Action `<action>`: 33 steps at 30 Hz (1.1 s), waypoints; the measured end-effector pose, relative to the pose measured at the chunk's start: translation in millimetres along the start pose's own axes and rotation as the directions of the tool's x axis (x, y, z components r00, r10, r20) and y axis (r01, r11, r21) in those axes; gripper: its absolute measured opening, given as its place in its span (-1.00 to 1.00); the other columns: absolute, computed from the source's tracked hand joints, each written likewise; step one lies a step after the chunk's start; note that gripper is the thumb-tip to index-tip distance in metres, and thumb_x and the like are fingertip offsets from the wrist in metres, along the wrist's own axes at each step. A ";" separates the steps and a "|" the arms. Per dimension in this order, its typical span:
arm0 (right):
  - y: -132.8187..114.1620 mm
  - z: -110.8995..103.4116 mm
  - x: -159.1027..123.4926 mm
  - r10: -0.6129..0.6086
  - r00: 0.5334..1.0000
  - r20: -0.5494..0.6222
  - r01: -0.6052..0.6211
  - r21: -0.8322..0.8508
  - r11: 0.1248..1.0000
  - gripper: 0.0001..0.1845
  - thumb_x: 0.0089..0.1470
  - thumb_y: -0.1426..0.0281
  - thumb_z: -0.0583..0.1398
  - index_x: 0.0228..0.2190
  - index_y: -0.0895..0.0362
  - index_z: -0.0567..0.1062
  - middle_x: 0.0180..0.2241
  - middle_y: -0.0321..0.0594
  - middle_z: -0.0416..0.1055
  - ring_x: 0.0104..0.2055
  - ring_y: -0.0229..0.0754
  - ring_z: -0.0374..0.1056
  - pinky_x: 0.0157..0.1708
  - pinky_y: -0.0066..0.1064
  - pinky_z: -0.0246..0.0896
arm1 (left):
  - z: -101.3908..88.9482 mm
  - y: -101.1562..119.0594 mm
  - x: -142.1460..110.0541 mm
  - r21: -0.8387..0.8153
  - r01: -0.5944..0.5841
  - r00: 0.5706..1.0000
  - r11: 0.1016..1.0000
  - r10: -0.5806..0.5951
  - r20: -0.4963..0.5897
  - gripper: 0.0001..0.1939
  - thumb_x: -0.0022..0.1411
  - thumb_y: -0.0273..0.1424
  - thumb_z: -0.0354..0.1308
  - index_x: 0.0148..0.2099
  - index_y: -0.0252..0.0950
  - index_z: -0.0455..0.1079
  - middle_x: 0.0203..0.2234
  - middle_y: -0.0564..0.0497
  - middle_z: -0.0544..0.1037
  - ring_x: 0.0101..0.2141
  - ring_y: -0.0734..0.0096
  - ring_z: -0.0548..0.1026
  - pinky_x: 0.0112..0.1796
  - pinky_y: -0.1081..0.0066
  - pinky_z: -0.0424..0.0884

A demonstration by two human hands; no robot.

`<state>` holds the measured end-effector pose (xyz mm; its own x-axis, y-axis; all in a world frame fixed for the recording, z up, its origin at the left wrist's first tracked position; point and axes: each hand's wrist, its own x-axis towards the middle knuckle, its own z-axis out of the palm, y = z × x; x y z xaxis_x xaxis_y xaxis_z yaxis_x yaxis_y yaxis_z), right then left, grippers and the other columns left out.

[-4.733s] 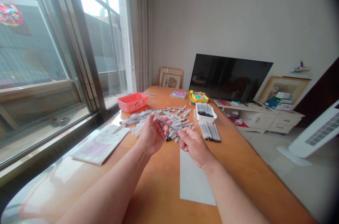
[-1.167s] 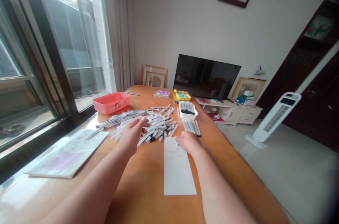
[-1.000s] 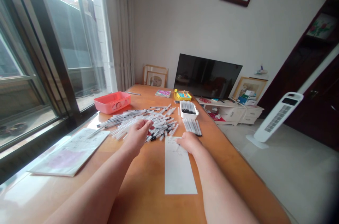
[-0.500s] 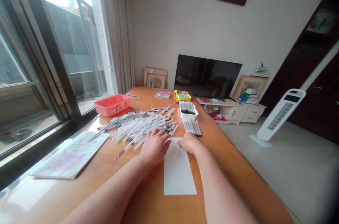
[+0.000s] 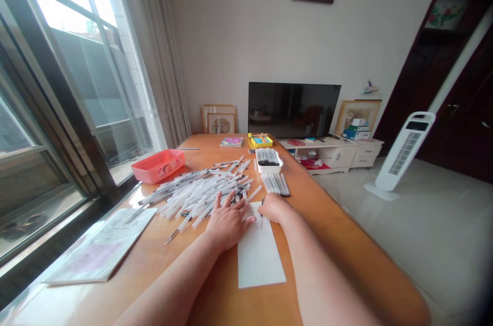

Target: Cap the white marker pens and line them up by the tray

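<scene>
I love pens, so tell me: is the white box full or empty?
Not empty: the white box holds many pens, pale with black ends.

the left hand (image 5: 228,223) has lowered to the paper (image 5: 260,260).

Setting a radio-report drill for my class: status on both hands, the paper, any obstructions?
Right hand gripping pen over far end of paper sheet. Left hand spread palm-down, partly over sheet. Possible obstruction: loose pens heaped beside it.

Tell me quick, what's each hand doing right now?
Left hand: open, palm down at the left edge of the paper.
Right hand: closed, holding a pen over the paper.
</scene>
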<state>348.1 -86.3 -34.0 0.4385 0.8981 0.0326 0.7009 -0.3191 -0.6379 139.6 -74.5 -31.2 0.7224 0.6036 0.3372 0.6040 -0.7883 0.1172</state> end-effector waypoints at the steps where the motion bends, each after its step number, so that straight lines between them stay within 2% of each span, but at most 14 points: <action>1: -0.7 -0.9 -0.2 0.002 1.000 0.018 -0.001 -0.012 1.000 -0.85 -0.33 0.40 0.40 -0.57 0.08 0.56 -0.67 -0.26 0.39 -0.56 -0.11 0.37 -0.57 -0.39 0.10 | -2.4 1.8 -0.6 -0.002 -0.003 1.000 1.000 0.003 -0.010 -0.48 0.41 0.02 -0.08 0.23 0.00 0.46 0.20 -0.03 0.50 0.37 -0.18 0.08 0.31 -0.24 -0.39; 3: -1.7 -2.4 -0.6 0.004 0.997 0.075 0.000 -0.050 0.999 -0.84 -0.35 0.41 0.39 -0.56 0.10 0.56 -0.65 -0.25 0.41 -0.56 -0.11 0.37 -0.57 -0.38 0.11 | -9.3 5.7 -2.8 -0.007 -0.010 0.999 1.000 0.010 -0.032 -0.52 0.41 0.00 -0.05 0.14 -0.04 0.53 0.09 -0.07 0.58 0.33 -0.16 0.15 0.32 -0.22 -0.38; 6: -1.5 -4.2 -1.4 -0.001 0.992 0.129 0.012 -0.089 0.996 -0.82 -0.37 0.42 0.39 -0.55 0.12 0.57 -0.64 -0.25 0.42 -0.54 -0.11 0.39 -0.55 -0.40 0.11 | -23.5 10.2 -7.6 -0.002 -0.010 0.998 1.000 0.010 -0.055 -0.57 0.42 -0.05 -0.03 -0.14 -0.11 0.62 -0.18 -0.12 0.65 0.19 -0.13 0.32 0.31 -0.21 -0.37; 8: -0.8 -5.2 -1.5 0.002 0.986 0.168 0.018 -0.115 0.993 -0.83 -0.34 0.40 0.39 -0.55 0.12 0.57 -0.65 -0.25 0.41 -0.53 -0.12 0.40 -0.53 -0.41 0.12 | -33.3 11.0 -10.7 0.015 0.011 0.999 1.000 -0.010 -0.048 -0.54 0.42 -0.08 -0.03 -0.34 -0.15 0.59 -0.35 -0.13 0.62 0.04 -0.08 0.42 0.30 -0.21 -0.32; 10: -0.1 -5.9 -1.0 0.010 0.980 0.198 0.019 -0.144 0.989 -0.83 -0.30 0.37 0.39 -0.53 0.12 0.57 -0.63 -0.24 0.43 -0.52 -0.13 0.40 -0.52 -0.42 0.12 | -40.3 10.0 -12.7 0.039 0.058 0.998 0.998 -0.057 -0.037 -0.54 0.42 -0.12 -0.01 -0.43 -0.18 0.53 -0.44 -0.11 0.57 -0.08 -0.01 0.45 0.28 -0.19 -0.22; 14: -0.4 -5.8 0.8 0.010 0.974 0.228 0.038 -0.207 0.978 -0.80 -0.26 0.35 0.39 -0.46 0.12 0.59 -0.54 -0.21 0.50 -0.50 -0.14 0.41 -0.52 -0.42 0.11 | -39.8 6.2 -12.3 0.056 0.185 0.983 0.981 -0.184 -0.023 -0.71 0.35 -0.16 0.11 -0.32 -0.19 0.52 -0.35 -0.10 0.58 -0.14 0.01 0.44 0.10 -0.06 0.14; 16: -1.9 -6.0 0.5 0.008 0.973 0.230 0.048 -0.236 0.971 -0.81 -0.25 0.37 0.38 -0.46 0.12 0.58 -0.51 -0.18 0.51 -0.49 -0.14 0.41 -0.53 -0.41 0.10 | -34.3 5.8 -10.2 0.042 0.195 0.981 0.980 -0.195 0.007 -0.79 0.30 -0.19 0.16 -0.21 -0.18 0.54 -0.26 -0.11 0.58 -0.12 -0.01 0.43 -0.01 0.05 0.23; 18: -4.8 -7.5 -1.8 0.007 0.975 0.220 0.052 -0.262 0.964 -0.82 -0.23 0.37 0.37 -0.45 0.13 0.58 -0.51 -0.16 0.51 -0.48 -0.12 0.41 -0.53 -0.40 0.09 | -29.1 6.9 -7.7 0.009 0.168 0.984 0.986 -0.168 0.051 -0.82 0.30 -0.25 0.15 -0.18 -0.18 0.54 -0.20 -0.12 0.57 -0.10 0.02 0.43 -0.08 0.14 0.26; 21: -11.3 -12.7 -8.1 0.009 0.979 0.203 0.051 -0.290 0.956 -0.80 -0.18 0.33 0.35 -0.42 0.13 0.59 -0.49 -0.13 0.51 -0.46 -0.09 0.42 -0.52 -0.39 0.08 | -25.4 8.1 -5.3 -0.016 0.161 0.984 0.987 -0.159 0.080 -0.81 0.33 -0.36 0.06 -0.26 -0.21 0.50 -0.21 -0.14 0.56 -0.12 0.07 0.44 -0.11 0.21 0.27; 25: -19.9 -20.2 -16.1 0.016 0.980 0.199 0.049 -0.316 0.947 -0.79 -0.14 0.31 0.34 -0.38 0.12 0.59 -0.47 -0.10 0.52 -0.44 -0.06 0.43 -0.52 -0.37 0.10 | -23.0 -3.6 -5.9 -0.053 0.288 0.958 0.956 -0.288 0.010 -0.82 0.35 -0.41 -0.01 -0.23 -0.22 0.42 -0.27 -0.13 0.56 -0.17 0.08 0.46 -0.17 0.22 0.24; 27: -22.3 -21.9 -17.6 0.012 0.979 0.202 0.056 -0.327 0.943 -0.79 -0.14 0.31 0.34 -0.38 0.12 0.59 -0.46 -0.10 0.52 -0.42 -0.05 0.44 -0.50 -0.37 0.11 | -19.8 -15.1 -6.7 -0.168 0.371 0.922 0.913 -0.384 -0.049 -0.82 0.38 -0.38 -0.04 -0.17 -0.22 0.39 -0.33 -0.10 0.56 -0.23 0.12 0.47 -0.23 0.25 0.23; 29: -23.2 -21.7 -17.4 0.008 0.977 0.213 0.065 -0.330 0.942 -0.80 -0.15 0.32 0.35 -0.39 0.11 0.59 -0.47 -0.10 0.52 -0.42 -0.05 0.45 -0.50 -0.37 0.12 | -16.1 -25.8 -7.1 -0.368 0.418 0.878 0.830 -0.473 -0.070 -0.82 0.37 -0.35 -0.01 -0.08 -0.21 0.38 -0.34 -0.07 0.56 -0.30 0.18 0.47 -0.27 0.28 0.23; 31: -23.1 -20.1 -16.3 0.007 0.974 0.226 0.070 -0.330 0.942 -0.81 -0.15 0.33 0.35 -0.40 0.10 0.58 -0.48 -0.11 0.51 -0.42 -0.05 0.45 -0.50 -0.37 0.12 | -14.2 -32.2 -7.1 -0.595 0.416 0.836 0.688 -0.546 -0.047 -0.74 0.34 -0.33 0.03 0.04 -0.22 0.37 -0.35 -0.04 0.57 -0.32 0.23 0.48 -0.27 0.31 0.26; 33: -22.3 -17.9 -15.3 0.016 0.974 0.227 0.061 -0.329 0.942 -0.83 -0.14 0.33 0.35 -0.41 0.10 0.58 -0.50 -0.10 0.51 -0.43 -0.04 0.45 -0.50 -0.36 0.12 | -15.7 -33.3 -6.8 -0.787 0.371 0.816 0.493 -0.578 0.022 -0.67 0.30 -0.30 0.09 0.09 -0.25 0.38 -0.33 -0.04 0.58 -0.28 0.25 0.51 -0.23 0.32 0.30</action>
<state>335.8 -98.3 -6.5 0.3105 0.9381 -0.1534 0.8725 -0.3453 -0.3457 109.2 -54.2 -22.7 0.2480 0.9506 0.1866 0.3010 -0.2587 0.9179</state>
